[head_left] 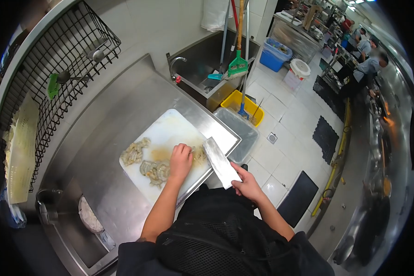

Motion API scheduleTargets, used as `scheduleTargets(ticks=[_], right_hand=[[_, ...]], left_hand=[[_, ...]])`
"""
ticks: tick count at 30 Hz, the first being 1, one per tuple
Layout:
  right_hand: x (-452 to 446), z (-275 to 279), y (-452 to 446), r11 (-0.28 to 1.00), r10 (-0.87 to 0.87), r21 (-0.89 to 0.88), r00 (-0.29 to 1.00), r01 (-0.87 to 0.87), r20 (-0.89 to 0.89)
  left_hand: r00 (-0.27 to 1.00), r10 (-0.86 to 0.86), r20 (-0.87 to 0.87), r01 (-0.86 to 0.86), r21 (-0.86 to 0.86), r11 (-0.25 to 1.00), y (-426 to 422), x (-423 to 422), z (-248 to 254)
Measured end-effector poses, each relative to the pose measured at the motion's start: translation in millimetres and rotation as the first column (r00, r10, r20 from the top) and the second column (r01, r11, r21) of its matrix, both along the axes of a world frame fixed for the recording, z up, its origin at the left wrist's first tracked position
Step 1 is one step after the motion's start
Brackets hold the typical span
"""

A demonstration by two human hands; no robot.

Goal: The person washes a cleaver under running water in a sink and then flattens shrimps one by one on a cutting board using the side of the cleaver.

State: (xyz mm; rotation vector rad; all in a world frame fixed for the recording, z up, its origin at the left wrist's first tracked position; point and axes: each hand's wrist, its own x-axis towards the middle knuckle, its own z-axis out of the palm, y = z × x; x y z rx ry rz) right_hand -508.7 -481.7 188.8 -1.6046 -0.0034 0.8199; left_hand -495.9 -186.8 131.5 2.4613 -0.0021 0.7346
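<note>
My right hand (247,184) grips a broad-bladed cleaver (220,162), its blade angled over the near right edge of a white cutting board (170,124). On the board rests my left hand (181,161), fingers curled in; whatever they may hold is hidden. Just right of those fingers lie small greyish scraps (198,155) on a wet, brownish patch. To the left of my left hand is a pile of raw, greyish peeled shrimp (155,172). A second shrimp pile (135,152) sits farther left, at the board's edge.
The board lies on a steel counter (101,152). Beyond it stands a deep sink (193,60) with brooms and a green brush (238,65). A yellow bucket (244,106) and grey bin (239,133) stand beside the counter. A wire rack (69,69) hangs left. Several people work far right.
</note>
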Motion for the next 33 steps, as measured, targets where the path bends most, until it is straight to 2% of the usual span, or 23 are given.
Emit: scheduleTargets(ticks=[1, 3, 7, 12, 18, 21, 23, 27, 28, 30, 31, 33], right_hand=[[-3.0, 1.2, -0.2, 1.0, 0.011, -0.022, 0.999, -0.01, 0.032], [-5.6, 3.2, -3.2, 0.999, 0.015, -0.048, 0.998, -0.012, 0.065], [-15.8, 12.4, -6.9, 0.986, 0.086, -0.154, 0.986, -0.064, 0.14], [-12.7, 15.3, -2.3, 0.975, 0.144, -0.193, 0.978, -0.114, 0.153], [-6.9, 22.2, 7.5, 0.949, 0.206, -0.27, 0.968, -0.161, 0.145], [-5.0, 11.3, 6.5, 0.94, 0.246, -0.292, 0.944, -0.178, 0.218], [-4.1, 3.9, 5.3, 0.911, 0.285, -0.39, 0.889, -0.135, 0.358], [-2.4, 7.6, 4.2, 0.916, 0.272, -0.384, 0.883, -0.116, 0.382], [-0.6, 14.3, 5.7, 0.901, 0.285, -0.412, 0.901, -0.135, 0.328], [2.5, 17.3, 6.1, 0.883, 0.309, -0.438, 0.91, -0.166, 0.278], [1.3, 14.1, 4.6, 0.884, 0.3, -0.444, 0.908, -0.148, 0.294], [-0.5, 5.1, 3.9, 0.887, 0.308, -0.437, 0.899, -0.153, 0.311]], left_hand=[[1.0, -0.007, -0.005, 0.007, -0.007, 1.0, -3.1, -4.6, -6.1], [0.962, -0.098, -0.256, 0.085, -0.061, 0.995, -5.0, -13.0, -15.6], [0.963, -0.151, -0.221, 0.113, -0.176, 0.978, -2.0, -15.9, -23.3], [0.921, -0.129, -0.368, 0.018, -0.291, 0.957, 2.8, -2.5, -24.3], [0.924, -0.102, -0.368, 0.002, -0.263, 0.965, -5.3, -6.2, -15.8], [0.935, -0.095, -0.342, 0.003, -0.26, 0.966, -8.1, -7.6, -18.8], [0.95, -0.076, -0.303, 0.002, -0.238, 0.971, -10.5, -7.9, -20.3], [0.956, -0.046, -0.289, -0.026, -0.239, 0.971, -13.6, -5.8, -23.0], [0.957, -0.044, -0.287, -0.027, -0.24, 0.971, -13.7, -4.6, -22.1], [0.89, -0.032, -0.454, -0.19, -0.433, 0.881, -11.1, -1.2, -19.3], [0.892, -0.016, -0.451, -0.201, -0.43, 0.88, -6.2, 0.8, -26.7], [0.944, -0.053, -0.327, -0.201, -0.693, 0.692, 11.0, 1.6, -49.6]])
